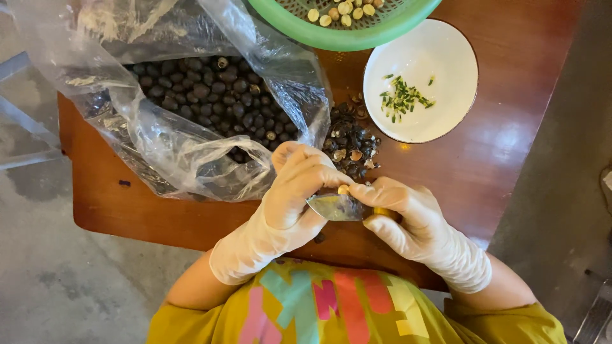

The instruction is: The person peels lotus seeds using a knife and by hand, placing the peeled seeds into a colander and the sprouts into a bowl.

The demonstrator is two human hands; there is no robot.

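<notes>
Over the tabletop [497,165], our gloved left hand [299,191] pinches a pale seed [343,189] while our right hand [401,213] grips a small knife [336,207] against it, beside a heap of dark shells [350,143]

bare table [510,134] right of hands; bag [191,114], shell pile [350,143] crowd ahead.

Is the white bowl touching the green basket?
Cannot tell. In the head view the green basket's rim overlaps the white bowl's upper left edge, with no gap visible, but the basket may just sit above the bowl.
</notes>
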